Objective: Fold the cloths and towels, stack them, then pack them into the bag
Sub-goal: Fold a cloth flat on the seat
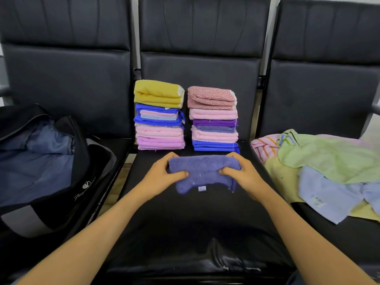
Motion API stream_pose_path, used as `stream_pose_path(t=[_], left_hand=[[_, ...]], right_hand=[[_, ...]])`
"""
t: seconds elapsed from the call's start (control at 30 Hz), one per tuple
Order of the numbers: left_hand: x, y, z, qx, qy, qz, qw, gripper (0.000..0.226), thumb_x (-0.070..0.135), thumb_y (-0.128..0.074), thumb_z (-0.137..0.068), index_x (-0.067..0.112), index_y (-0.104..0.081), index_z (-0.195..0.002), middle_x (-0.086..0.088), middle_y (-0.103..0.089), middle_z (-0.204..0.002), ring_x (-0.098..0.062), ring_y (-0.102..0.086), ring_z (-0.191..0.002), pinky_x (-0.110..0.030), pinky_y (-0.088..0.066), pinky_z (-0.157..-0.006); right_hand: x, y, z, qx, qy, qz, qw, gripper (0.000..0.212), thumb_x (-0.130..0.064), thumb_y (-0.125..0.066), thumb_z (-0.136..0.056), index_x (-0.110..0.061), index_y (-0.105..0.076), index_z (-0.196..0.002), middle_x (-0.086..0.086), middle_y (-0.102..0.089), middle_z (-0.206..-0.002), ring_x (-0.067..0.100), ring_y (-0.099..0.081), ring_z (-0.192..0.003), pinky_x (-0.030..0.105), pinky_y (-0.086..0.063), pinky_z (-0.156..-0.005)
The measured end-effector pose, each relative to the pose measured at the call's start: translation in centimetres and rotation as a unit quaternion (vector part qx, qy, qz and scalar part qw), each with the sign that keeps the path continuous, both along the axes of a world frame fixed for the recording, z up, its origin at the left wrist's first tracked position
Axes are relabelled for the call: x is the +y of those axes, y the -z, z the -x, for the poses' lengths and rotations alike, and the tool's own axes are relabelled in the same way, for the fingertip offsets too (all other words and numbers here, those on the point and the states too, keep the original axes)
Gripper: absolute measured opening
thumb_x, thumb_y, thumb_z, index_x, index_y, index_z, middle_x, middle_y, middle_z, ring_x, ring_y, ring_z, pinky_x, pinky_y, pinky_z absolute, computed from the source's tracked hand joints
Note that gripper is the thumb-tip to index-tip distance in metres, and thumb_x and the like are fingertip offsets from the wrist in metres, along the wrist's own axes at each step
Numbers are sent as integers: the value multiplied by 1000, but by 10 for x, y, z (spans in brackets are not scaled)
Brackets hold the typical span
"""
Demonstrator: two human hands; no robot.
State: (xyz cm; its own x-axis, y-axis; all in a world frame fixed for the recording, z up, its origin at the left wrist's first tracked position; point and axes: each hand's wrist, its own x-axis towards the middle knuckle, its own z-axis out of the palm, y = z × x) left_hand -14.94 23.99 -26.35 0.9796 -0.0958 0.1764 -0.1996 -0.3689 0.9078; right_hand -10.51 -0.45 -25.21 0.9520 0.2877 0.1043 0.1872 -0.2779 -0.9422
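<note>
Purple towel (202, 174) — gripped between both hands (164, 172) (241, 171).

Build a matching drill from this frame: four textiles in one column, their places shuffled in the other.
1. yellow cloth
2. pink speckled cloth
3. periwinkle towel
4. green towel

A. gripped by left hand and right hand
B. tops left stack
C. unfolded on right seat
D. tops right stack

Pairs: 1-B, 2-D, 3-A, 4-C
</note>
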Motion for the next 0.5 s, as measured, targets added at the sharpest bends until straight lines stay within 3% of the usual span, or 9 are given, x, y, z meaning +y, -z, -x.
stream_pose_path(t=[0.1, 0.17, 0.27, 0.33, 0.43, 0.5], left_hand=[[-3, 4, -5, 24, -56, 78, 995, 36, 27, -71, -83, 23, -52, -114, 3, -62, -116, -8, -61, -105, -29, -52, -90], [-6, 7, -7, 44, -82, 141, 986, 30, 23, -69, -86, 23, -48, -108, -6, -64, -118, -13, -65, -100, -29, -55, -80], [-13, 7, -5, 99, -76, 234, 964, 30, 13, -60, -92, 16, -35, -107, -13, -60, -119, -18, -68, -87, -34, -59, -60], [-17, 8, -5, 117, -55, 270, 954, 33, 4, -53, -95, 18, -26, -107, -13, -56, -117, -23, -66, -89, -37, -60, -61], [-21, 7, -11, 114, -27, 239, 964, 24, -4, -45, -96, 19, -39, -96, -9, -51, -108, -22, -61, -89, -31, -59, -64], [-24, 1, -22, 117, -37, 211, 970, 26, -6, -42, -96, 15, -55, -87, -6, -50, -103, -16, -56, -86, -27, -57, -67]], right_hand=[[-3, 5, -6, 47, 18, -92, 994, 29, -17, -66, -87, -25, -58, -113, 0, -65, -115, 17, -63, -107, 38, -53, -91], [-4, 9, -9, 63, 10, -112, 992, 27, -20, -63, -89, -30, -56, -114, 0, -64, -120, 17, -63, -109, 38, -55, -89], [-2, 17, -12, 80, 27, -108, 991, 22, -20, -58, -93, -26, -53, -113, 3, -62, -122, 14, -63, -103, 30, -56, -77], [-2, 22, -14, 68, 67, -90, 991, 23, -18, -56, -95, -21, -47, -116, 6, -57, -125, 12, -62, -99, 24, -55, -68], [-4, 25, -20, 17, 83, -54, 995, 42, -10, -55, -95, -26, -31, -126, 3, -42, -130, 18, -57, -107, 24, -59, -65], [-4, 22, -27, -10, 66, -30, 997, 38, -7, -50, -97, -30, -34, -123, -1, -40, -130, 21, -55, -112, 34, -60, -75]])
